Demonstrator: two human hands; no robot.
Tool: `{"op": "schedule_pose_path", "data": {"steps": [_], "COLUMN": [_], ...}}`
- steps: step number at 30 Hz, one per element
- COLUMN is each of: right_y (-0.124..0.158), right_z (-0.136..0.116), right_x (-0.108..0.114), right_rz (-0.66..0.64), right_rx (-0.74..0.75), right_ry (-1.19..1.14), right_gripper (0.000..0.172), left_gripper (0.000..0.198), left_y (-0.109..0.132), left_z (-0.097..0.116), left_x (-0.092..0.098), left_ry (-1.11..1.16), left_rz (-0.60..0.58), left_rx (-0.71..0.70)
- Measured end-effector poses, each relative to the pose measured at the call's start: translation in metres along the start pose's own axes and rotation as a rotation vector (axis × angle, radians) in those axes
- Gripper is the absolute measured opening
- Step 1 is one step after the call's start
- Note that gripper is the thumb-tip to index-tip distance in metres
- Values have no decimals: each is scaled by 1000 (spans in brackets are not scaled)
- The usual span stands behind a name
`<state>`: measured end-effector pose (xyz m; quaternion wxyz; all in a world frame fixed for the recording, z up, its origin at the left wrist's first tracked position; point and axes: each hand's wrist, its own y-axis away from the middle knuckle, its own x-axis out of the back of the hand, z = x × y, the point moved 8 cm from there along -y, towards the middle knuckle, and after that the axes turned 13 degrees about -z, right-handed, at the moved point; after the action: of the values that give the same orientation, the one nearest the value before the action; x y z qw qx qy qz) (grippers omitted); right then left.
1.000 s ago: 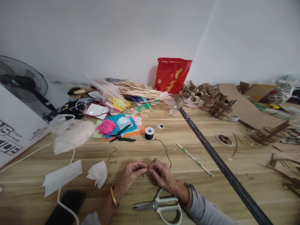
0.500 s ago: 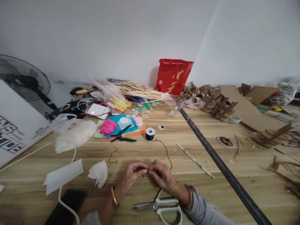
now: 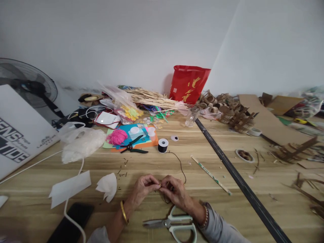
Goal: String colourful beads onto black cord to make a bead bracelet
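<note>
My left hand pinches something tiny between thumb and forefinger; it is too small to make out. Tip to tip with it, my right hand is closed on black cord. From a white spool the cord curves across the table to my right hand, and a short loop of it hangs below the fingers. Scissors with pale green handles lie just below my hands, blades pointing left. Several short dark bits are scattered left of my left hand.
Black-handled pliers and pink yarn rest on coloured sheets. Crumpled tissue, a phone-like dark slab and a white cable are at left. Rightward lie a paper-wrapped stick, a black strip and a small dish.
My hands stay fingertip to fingertip with hardly any movement. A small orange speck at the left fingertips earlier is now barely visible. The whole view has shifted slightly.
</note>
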<state>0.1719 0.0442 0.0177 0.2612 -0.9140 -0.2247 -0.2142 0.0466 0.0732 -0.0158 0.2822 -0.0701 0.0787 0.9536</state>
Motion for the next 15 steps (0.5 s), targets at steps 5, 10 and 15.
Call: {"op": "schedule_pose_path", "data": {"steps": [5, 10, 15], "right_y": [-4, -6, -4], "right_z": [-13, -28, -30], "right_x": [3, 6, 9], "right_rz": [-6, -34, -3], "right_rx": [63, 131, 147], "right_ry": [70, 102, 94], "right_gripper": [17, 14, 17], "left_gripper": [19, 17, 16], "left_y": [1, 3, 2], "left_z": [5, 8, 11], "left_x": [-4, -3, -2], "left_ry": [-65, -100, -87], "left_rz": [-32, -11, -8], "left_rx": [-29, -32, -54]}}
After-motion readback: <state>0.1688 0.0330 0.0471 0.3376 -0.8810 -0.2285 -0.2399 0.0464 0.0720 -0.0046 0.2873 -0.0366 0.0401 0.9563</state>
